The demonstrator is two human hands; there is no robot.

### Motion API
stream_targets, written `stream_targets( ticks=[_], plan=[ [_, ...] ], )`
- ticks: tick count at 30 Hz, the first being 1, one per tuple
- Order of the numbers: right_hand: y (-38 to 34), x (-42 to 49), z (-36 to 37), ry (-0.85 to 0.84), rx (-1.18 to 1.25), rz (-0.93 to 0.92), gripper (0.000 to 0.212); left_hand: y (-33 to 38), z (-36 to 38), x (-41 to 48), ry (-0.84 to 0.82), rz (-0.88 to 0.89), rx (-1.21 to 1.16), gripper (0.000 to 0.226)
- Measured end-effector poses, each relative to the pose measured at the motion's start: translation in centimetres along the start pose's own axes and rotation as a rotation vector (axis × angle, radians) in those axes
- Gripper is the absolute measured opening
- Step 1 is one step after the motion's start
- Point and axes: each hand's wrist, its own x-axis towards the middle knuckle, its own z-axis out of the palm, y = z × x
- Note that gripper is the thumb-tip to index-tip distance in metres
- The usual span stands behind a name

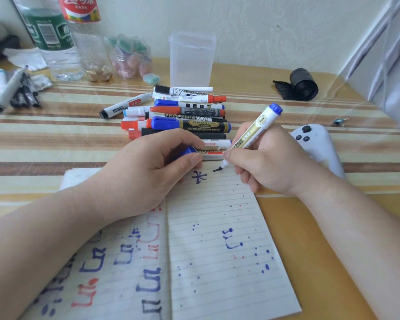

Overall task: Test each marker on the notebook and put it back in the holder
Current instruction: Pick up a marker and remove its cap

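Right hand (270, 167) grips the blue marker (256, 130), nib touching the notebook (217, 262) at its nine o'clock. Left hand (143, 172) pinches the blue cap (188, 152) over a striped table (56, 144).

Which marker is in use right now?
The white-and-gold, blue-ended marker gripped in the right hand, tip on the lined notebook, blue cap in the left hand; other markers lie piled behind.

The left hand (146, 172) covers the top left page of the notebook (217, 250) and most of a blue cap (188, 151) in its fingers. The right hand (270, 167) hides the lower barrel of the marker (259, 125) and part of a white controller (319, 144). Bottles (53, 42) at the far left corner of the surface (286, 227) are cut off at the top. The notebook's near edge runs out of view.
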Motion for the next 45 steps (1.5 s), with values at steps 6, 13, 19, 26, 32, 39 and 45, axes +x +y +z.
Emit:
stream_targets(
  ticks=[6, 13, 19, 26, 32, 39, 45],
  plan=[
    [-0.05, -0.09, -0.01, -0.018, 0.053, 0.024, 0.018, -0.11, -0.03, 0.01, -0.008, 0.0, 0.001, 0.025],
    [-0.05, -0.24, -0.18, -0.097, 0.206, 0.03, 0.014, -0.42, 0.0, 0.03, -0.003, 0.001, 0.008, 0.022],
    [-0.37, -0.34, -0.05, -0.103, 0.127, 0.01, 0.018, -0.7, 0.09, 0.12, 0.001, 0.015, 0.02, 0.017],
    [-0.33, -0.37, -0.03, -0.101, 0.096, 0.004, 0.016, -0.53, 0.05, 0.08, -0.002, 0.012, 0.014, 0.018],
    [-0.34, -0.24, 0.02, -0.087, 0.064, 0.004, 0.014, -0.31, -0.08, -0.01, -0.015, 0.006, 0.006, 0.025],
    [-0.03, 0.14, -0.12, -0.069, 0.041, -0.013, 0.021, -0.26, 0.03, -0.04, -0.011, 0.007, -0.011, 0.028],
    [0.2, 0.16, -0.11, -0.072, 0.11, 0.006, 0.018, -0.56, 0.12, 0.03, 0.0, 0.011, -0.005, 0.02]
  ],
)
